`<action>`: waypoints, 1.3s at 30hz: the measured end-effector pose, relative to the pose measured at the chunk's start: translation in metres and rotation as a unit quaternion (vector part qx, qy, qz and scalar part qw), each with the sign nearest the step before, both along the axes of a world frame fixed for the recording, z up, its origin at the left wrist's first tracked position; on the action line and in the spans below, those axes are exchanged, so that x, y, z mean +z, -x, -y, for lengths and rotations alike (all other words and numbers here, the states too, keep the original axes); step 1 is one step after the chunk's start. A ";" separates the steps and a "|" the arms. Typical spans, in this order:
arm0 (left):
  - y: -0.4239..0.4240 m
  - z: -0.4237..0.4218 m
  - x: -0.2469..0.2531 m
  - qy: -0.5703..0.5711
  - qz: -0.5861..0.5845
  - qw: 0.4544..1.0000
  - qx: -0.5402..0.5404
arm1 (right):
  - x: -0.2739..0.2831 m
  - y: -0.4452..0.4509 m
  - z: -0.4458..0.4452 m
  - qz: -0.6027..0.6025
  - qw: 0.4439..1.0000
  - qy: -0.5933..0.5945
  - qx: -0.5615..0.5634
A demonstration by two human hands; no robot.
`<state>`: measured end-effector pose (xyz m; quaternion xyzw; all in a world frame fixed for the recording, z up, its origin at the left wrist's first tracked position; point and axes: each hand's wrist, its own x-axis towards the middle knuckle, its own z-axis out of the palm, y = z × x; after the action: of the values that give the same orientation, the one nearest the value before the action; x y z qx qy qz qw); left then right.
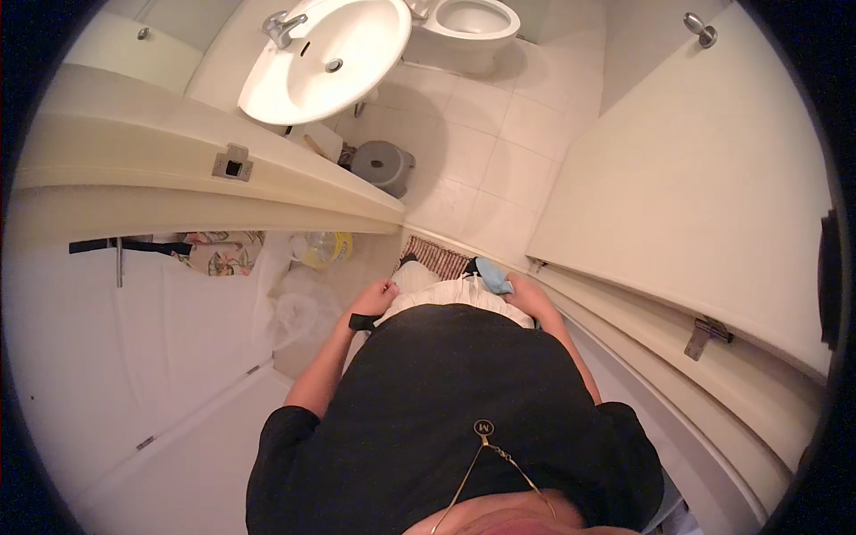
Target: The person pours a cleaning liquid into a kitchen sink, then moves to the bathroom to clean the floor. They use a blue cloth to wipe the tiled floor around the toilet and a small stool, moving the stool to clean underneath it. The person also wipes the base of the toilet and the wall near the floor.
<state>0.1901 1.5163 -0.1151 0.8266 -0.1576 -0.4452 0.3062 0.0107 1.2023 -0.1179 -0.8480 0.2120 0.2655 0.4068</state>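
My right hand (528, 294) is closed on a light blue cloth (493, 275) in front of my right hip. By my left hip hangs my left hand (380, 298), its fingers curled beside the white trousers (441, 292); whether it pinches anything is not plain. A black band is on the left wrist. Under my feet lies a striped mat (441, 256) at the doorway.
An open white door (682, 174) stands on the right, its frame on both sides. Beyond the sill are a washbasin (321, 87), a toilet (471, 27) and a grey stool (382, 164). Plastic bags (304, 307) and a clear bottle (324, 248) lie at left.
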 end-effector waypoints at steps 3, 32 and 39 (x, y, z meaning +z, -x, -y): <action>0.000 -0.006 -0.008 0.017 0.009 1.000 0.023 | -0.005 0.003 0.004 -0.004 1.000 0.002 -0.009; -0.055 0.012 0.013 -0.069 0.131 0.983 -0.107 | -0.028 0.037 0.035 0.084 0.961 0.046 -0.258; -0.104 0.042 0.012 0.013 0.135 0.985 -0.106 | -0.020 0.013 0.037 0.067 0.965 0.060 -0.247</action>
<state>0.2944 1.4747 -0.1028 0.8537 -0.2903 -0.3570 0.2439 -0.0021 1.1656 -0.1383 -0.8081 0.4022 0.0860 0.4216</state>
